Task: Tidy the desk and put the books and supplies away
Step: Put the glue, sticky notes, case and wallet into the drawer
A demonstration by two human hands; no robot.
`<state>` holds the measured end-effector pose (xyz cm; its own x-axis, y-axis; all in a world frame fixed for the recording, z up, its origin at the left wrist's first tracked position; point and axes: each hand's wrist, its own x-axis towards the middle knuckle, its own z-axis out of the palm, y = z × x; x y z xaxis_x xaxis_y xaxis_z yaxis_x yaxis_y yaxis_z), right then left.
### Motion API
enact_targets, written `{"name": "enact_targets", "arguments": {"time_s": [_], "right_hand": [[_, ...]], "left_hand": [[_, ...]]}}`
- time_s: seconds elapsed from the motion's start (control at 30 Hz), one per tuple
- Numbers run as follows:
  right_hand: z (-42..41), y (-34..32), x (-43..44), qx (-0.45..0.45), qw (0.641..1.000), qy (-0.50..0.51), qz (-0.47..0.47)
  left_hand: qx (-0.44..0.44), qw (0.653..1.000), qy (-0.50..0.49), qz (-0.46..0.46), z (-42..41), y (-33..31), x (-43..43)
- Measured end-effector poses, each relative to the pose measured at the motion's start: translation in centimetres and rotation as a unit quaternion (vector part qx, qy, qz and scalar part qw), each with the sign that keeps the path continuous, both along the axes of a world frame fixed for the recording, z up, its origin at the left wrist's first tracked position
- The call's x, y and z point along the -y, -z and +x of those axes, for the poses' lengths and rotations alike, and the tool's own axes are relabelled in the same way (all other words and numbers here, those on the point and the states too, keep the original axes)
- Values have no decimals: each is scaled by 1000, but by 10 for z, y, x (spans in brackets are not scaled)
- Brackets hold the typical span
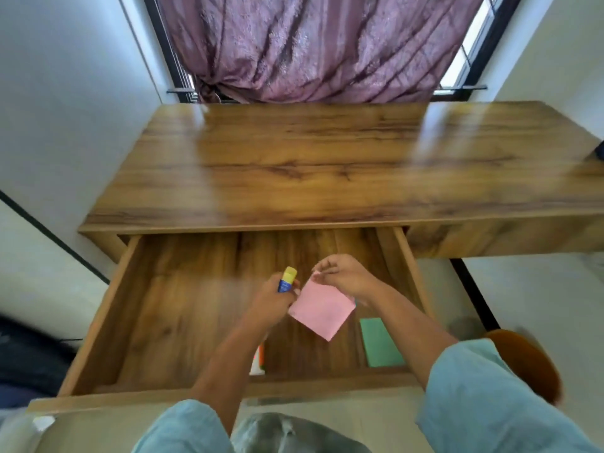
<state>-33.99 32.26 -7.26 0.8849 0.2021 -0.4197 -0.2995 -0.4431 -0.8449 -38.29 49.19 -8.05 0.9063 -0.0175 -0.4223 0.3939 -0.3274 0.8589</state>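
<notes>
Over the open drawer [163, 322] of the desk [294, 165], the grip of the left hand [273, 302] is curled tight round a yellow-capped glue stick [287, 279], which pokes up out of the fist. Just beside it, the grip of the right hand [343, 273] pinches the top corner of a pink paper square [322, 308]. The square hangs tilted between the hands, above and left of a green pad [380, 343] lying in the drawer.

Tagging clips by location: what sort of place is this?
Likely a home study nook: a wooden desk with an open drawer sits under a window with a mauve curtain.
</notes>
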Motion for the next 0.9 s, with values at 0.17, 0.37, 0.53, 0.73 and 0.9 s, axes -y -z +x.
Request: {"name": "enact_targets", "arguments": {"time_s": [0.17,0.37,0.53,0.73,0.9], "right_hand": [[-17,30,5,35,983,-137,-113],[-28,53,0,70,951,-224,-202],[-36,64,5,109,915,-269,-281],[-45,75,13,122,916,-256,-283],[-51,81,19,133,920,-227,-290]], "left_hand": [[-80,996,14,43,-31,22,23],[-122,991,5,49,-42,31,26],[-149,988,13,44,-46,37,35],[-157,986,20,49,-45,42,51],[-122,984,51,118,-40,49,58]]}}
